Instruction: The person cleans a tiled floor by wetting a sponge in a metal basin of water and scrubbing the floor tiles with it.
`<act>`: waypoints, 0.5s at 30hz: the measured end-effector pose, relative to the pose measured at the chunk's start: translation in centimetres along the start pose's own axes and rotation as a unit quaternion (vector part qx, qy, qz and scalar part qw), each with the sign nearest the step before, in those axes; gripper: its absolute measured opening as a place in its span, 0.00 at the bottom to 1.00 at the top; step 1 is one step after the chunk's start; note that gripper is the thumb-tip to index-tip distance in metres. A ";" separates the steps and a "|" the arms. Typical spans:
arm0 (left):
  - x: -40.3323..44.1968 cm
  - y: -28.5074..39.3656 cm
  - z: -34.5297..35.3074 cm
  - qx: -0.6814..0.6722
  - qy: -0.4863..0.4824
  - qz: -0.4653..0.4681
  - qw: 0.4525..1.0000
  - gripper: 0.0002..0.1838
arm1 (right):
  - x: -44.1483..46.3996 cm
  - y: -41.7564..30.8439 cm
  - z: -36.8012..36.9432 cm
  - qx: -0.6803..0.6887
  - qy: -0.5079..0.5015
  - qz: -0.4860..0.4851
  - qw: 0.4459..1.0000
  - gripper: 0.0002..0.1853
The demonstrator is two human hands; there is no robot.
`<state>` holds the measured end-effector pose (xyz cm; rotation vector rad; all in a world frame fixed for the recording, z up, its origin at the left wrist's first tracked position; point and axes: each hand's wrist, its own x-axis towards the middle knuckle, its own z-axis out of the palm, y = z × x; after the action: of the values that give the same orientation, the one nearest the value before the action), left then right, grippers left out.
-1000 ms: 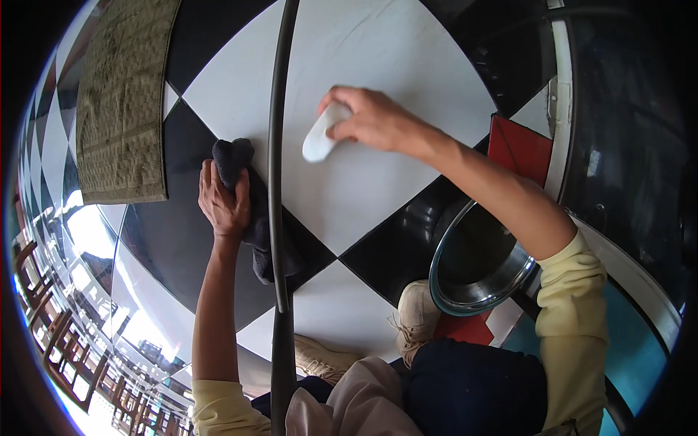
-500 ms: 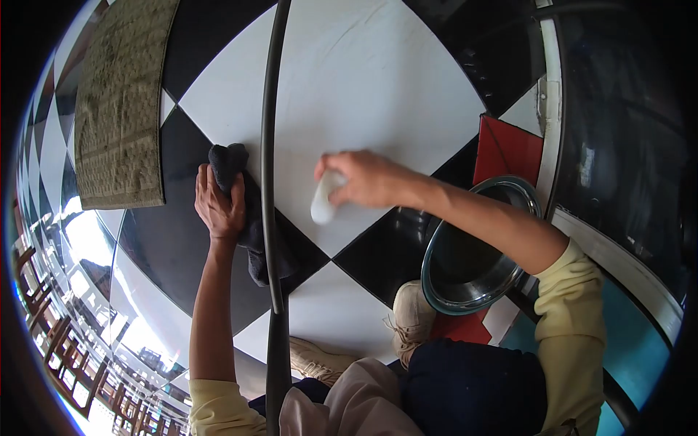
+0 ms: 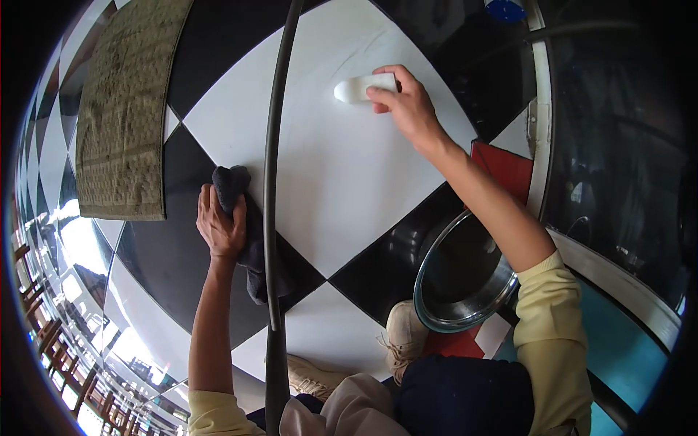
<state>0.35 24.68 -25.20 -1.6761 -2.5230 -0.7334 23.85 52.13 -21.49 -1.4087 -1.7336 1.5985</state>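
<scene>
My left hand [image 3: 220, 224] grips a dark grey cloth [image 3: 251, 254] that lies bunched on the black floor tile [image 3: 167, 254]. Between thumb and fingers of my right hand [image 3: 404, 100] is a white block [image 3: 362, 88], held over the upper part of the large white tile [image 3: 349, 174]. Whether the block touches the tile cannot be made out. Faint grey streaks show on the tile just above the block. A round metal basin [image 3: 465, 276] sits below my right forearm, which hides part of its rim.
An olive textured mat [image 3: 127, 116] lies at the upper left. A dark strap or pole [image 3: 273, 152] crosses the view from top to bottom. My beige shoes [image 3: 406, 334] are near the basin. A red tile [image 3: 505, 171] and a white frame edge [image 3: 539, 138] are at right.
My right hand has moved up and to the right with the white block, which now lies nearly level. The view has shifted slightly. My left hand keeps its grip on the cloth.
</scene>
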 end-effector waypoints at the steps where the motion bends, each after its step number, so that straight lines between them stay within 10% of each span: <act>1: -0.1 -0.1 0.0 0.001 -0.002 -0.003 1.000 0.17 | -0.2 -0.2 0.0 0.001 -0.054 0.018 0.998 0.19; 3: -0.1 -0.2 0.1 -0.002 -0.003 -0.004 1.000 0.18 | -1.1 -0.3 -0.1 0.002 -0.158 0.055 0.986 0.19; 8: -0.3 -0.3 0.2 -0.013 -0.006 -0.020 1.000 0.21 | 5.4 -0.1 -4.0 0.135 0.134 -0.027 0.981 0.16; 13: -0.1 -0.1 -0.2 -0.032 -0.037 -0.046 0.998 0.22 | 4.4 -1.0 -2.9 -0.048 -0.018 0.006 0.999 0.24; 15: -0.1 0.1 -0.4 -0.039 -0.056 -0.062 0.996 0.22 | 6.5 -0.7 -4.2 -0.067 0.083 -0.022 0.994 0.27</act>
<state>0.41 24.49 -24.83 -1.6406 -2.7295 -0.7781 24.27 59.86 -21.83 -1.5081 -1.7869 1.3243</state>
